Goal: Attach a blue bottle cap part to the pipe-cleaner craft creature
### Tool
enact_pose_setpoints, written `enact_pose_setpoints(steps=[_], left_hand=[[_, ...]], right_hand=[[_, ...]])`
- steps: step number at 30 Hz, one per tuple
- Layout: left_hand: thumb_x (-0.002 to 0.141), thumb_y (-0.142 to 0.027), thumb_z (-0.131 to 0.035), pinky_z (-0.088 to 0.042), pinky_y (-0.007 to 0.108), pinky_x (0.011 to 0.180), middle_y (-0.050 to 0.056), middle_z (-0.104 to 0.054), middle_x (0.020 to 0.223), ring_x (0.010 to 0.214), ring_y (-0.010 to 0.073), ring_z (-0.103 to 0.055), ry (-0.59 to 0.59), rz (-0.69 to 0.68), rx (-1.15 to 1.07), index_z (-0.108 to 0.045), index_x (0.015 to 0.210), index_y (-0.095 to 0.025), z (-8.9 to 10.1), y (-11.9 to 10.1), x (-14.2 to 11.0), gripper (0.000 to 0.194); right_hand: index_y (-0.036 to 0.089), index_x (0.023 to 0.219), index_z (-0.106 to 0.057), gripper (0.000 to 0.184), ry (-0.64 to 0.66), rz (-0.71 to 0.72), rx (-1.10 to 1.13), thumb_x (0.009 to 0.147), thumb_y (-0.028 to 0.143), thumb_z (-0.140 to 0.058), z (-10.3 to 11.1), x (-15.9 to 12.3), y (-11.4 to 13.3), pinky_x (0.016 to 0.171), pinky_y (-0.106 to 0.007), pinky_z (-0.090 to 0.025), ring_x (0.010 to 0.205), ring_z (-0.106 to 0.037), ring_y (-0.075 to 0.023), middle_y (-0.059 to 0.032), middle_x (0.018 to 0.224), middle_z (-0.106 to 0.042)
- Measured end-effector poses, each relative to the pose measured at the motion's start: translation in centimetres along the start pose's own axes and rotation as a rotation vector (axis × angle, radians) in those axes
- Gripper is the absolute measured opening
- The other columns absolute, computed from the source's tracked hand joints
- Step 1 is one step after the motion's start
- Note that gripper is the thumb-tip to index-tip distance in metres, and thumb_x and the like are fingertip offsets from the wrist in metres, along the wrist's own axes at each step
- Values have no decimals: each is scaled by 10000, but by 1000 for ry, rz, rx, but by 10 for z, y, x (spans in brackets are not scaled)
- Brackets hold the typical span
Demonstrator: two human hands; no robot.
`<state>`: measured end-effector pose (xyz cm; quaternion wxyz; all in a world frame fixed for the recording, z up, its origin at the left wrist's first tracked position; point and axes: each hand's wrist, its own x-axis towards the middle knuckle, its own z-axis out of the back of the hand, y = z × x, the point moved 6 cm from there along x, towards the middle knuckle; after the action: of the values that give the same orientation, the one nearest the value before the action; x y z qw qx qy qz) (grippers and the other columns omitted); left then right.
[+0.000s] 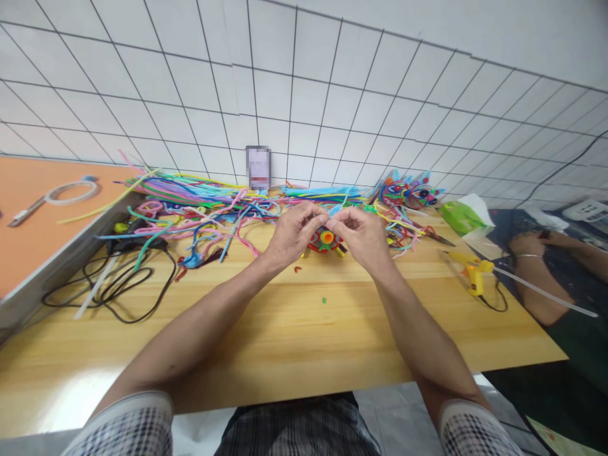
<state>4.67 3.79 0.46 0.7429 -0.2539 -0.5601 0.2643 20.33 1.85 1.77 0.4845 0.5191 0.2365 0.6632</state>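
Observation:
My left hand and my right hand meet over the middle of the table, thumbs and forefingers closed in a pinch. Between the fingertips shows a short bit of light blue pipe cleaner; most of it is hidden by the fingers. Just below and behind the hands sits a round craft piece of coiled red, green, orange and yellow pipe cleaners, partly covered by both hands. A small red scrap and a tiny green scrap lie on the wood nearer to me.
Loose pipe cleaners heap along the tiled wall, where a phone leans. At left are black cables. To the right are finished colourful pieces, scissors and a yellow glue gun. Another person's arm rests beyond.

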Motion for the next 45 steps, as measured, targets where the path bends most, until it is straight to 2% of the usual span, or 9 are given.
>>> enact_pose_setpoints(steps=[7,14,18,22,25,31,37,41,45], left_hand=[[1043,-339,-562,-489,304,798,16,-677,848,813,160,-618,-133,13,70,-597,855,-212,2,-2,-7,229],[1042,-396,-581,-468,276,700,-5,-618,812,727,140,-549,-283,160,-126,-583,885,-215,-6,6,-19,239],[1033,-415,-579,-476,269,695,-8,-624,805,722,140,-559,-213,189,-160,-597,898,-212,-9,10,-16,244],[997,-306,-620,-490,297,758,18,-690,857,793,164,-614,-52,8,19,-665,904,-213,-4,3,-4,139],[1006,-258,-601,-490,309,787,15,-685,828,800,169,-622,-34,-64,120,-656,872,-215,2,-2,-1,151],[1040,-287,-567,-488,303,783,13,-682,845,809,160,-626,-114,-16,89,-605,870,-214,1,-2,-7,189],[1037,-367,-595,-479,292,744,7,-649,847,774,149,-588,-215,92,-72,-605,898,-213,-2,5,-13,208],[1019,-385,-628,-455,264,674,-17,-591,787,696,130,-523,-262,186,-261,-597,890,-210,-7,8,-18,219],[1001,-387,-648,-468,257,717,-17,-601,793,718,125,-533,-322,235,-352,-606,874,-204,-12,11,-22,226]], right_hand=[[218,823,-788,256,51,-58,109,787,470,-811,-4,1,-9,613,-273,-485,641,-602,-139,5,727,-731],[212,795,-746,360,-3,-131,227,725,547,-855,-16,-4,-11,580,-267,-484,588,-579,-125,13,687,-707],[209,801,-726,310,-5,-86,116,796,509,-802,-12,-5,-9,582,-270,-480,587,-582,-128,10,695,-702],[223,803,-727,123,-67,85,-183,865,329,-728,1,-5,3,653,-290,-485,686,-629,-158,-8,750,-727],[229,805,-740,82,-69,165,-274,870,273,-717,3,-5,9,712,-305,-493,760,-655,-174,-15,788,-738],[224,862,-778,141,7,43,-64,889,348,-717,0,-2,0,669,-292,-514,719,-653,-157,-12,810,-753],[211,834,-756,348,23,-110,244,736,520,-884,-10,-2,-8,635,-277,-550,635,-657,-134,1,737,-743],[210,794,-733,415,0,-130,298,685,572,-907,-17,-3,-11,616,-272,-552,609,-643,-131,15,686,-717],[210,801,-727,395,-20,-119,295,722,565,-881,-20,-5,-12,606,-273,-541,609,-636,-134,12,689,-710]])
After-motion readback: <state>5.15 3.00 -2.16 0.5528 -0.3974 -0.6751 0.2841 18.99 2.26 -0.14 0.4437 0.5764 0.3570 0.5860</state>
